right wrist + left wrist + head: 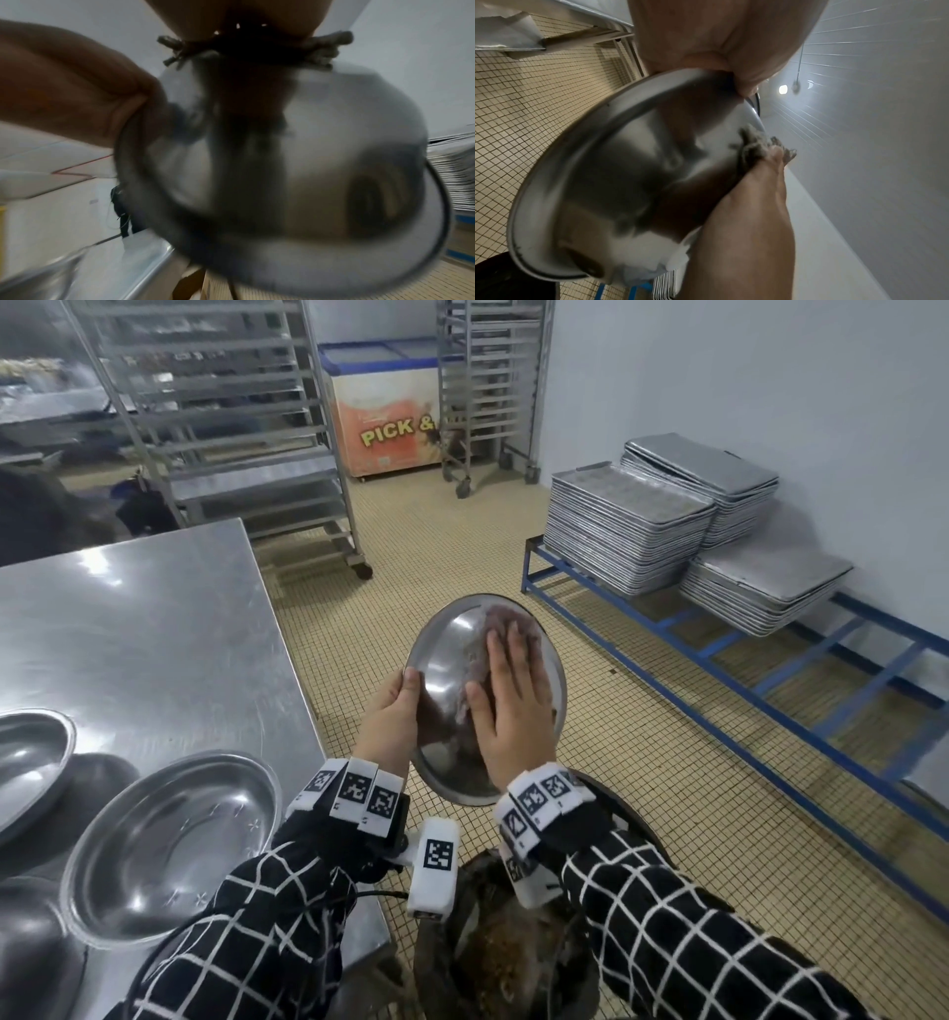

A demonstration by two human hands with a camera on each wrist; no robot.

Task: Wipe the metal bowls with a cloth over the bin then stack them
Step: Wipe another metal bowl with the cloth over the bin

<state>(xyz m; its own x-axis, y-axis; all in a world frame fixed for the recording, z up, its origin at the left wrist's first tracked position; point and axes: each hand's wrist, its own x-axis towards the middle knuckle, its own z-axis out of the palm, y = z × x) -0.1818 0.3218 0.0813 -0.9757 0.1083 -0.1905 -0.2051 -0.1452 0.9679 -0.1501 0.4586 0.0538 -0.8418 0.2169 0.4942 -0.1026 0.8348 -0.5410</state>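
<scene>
**Meanwhile, a bowl is wiped above the bin**

Flat, close-set right hand fingers press the cloth onto the upturned bowl, whose rim is pinched by the left hand, above the bin. Hard rubbing could twist the rim loose. Its outside is seen shiny and smeared.

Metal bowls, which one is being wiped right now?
The bowl held tilted above the floor: the left hand grips its rim while the right hand presses the cloth inside. The other two bowls sit untouched on the table.
</scene>
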